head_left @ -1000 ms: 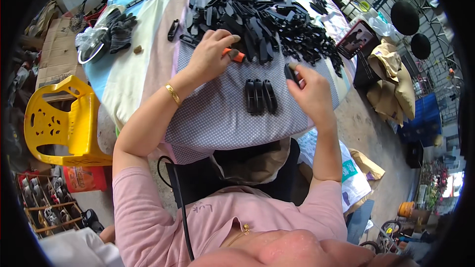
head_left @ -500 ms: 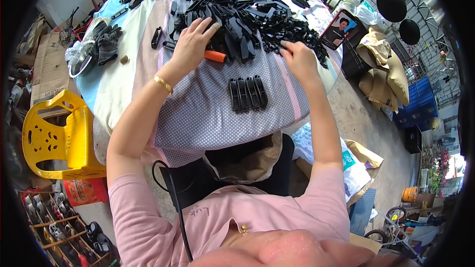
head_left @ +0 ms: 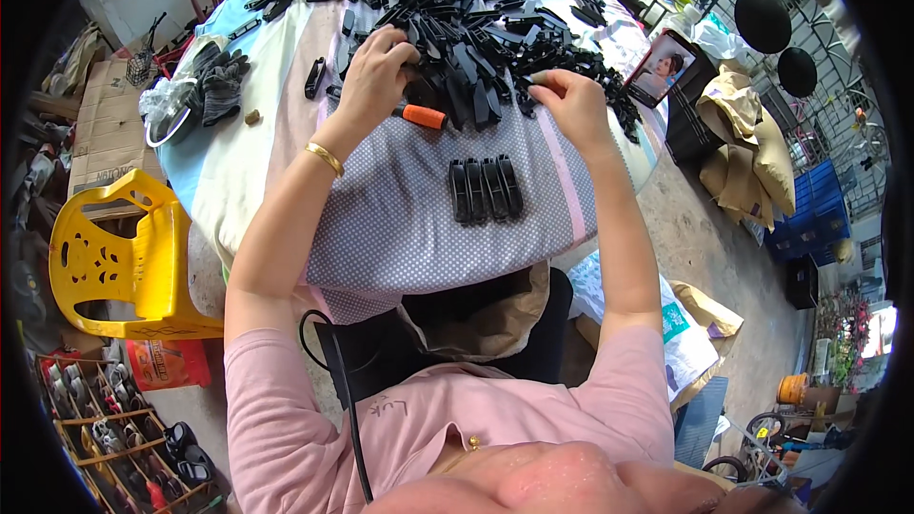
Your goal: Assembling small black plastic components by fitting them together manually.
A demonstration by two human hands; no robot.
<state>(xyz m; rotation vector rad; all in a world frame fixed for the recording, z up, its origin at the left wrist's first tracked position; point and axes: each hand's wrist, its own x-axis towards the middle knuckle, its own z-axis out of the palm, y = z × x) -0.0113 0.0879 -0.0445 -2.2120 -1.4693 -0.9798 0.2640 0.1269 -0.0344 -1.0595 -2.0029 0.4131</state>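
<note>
Elongated black plastic pieces (head_left: 457, 0) lie heaped over the far part of the cloth-covered table. My left hand (head_left: 379, 71) is at the heap's near edge, its fingers bent inward; whatever they hold is hidden. Just right of it lies a tool with an orange handle (head_left: 425, 116), its other end under or behind the hand. My right hand (head_left: 574, 107) pinches thumb against forefinger beside a mound of smaller black parts (head_left: 595, 71), with a small black part at its fingertips. Several black pieces stand side by side in a neat row (head_left: 486, 188), nearer to me.
A single black piece (head_left: 314, 78) lies left of my left hand, with dark gloves (head_left: 221, 86) farther left. A phone (head_left: 662, 69) stands at the table's right edge. An open brown paper bag (head_left: 495, 328) is at my lap; a yellow chair (head_left: 133, 262) stands left.
My left hand's fingers, spread over the heap before, are now drawn in. My right hand has moved slightly left and pinches a small black part. The whole view has shifted a little.
</note>
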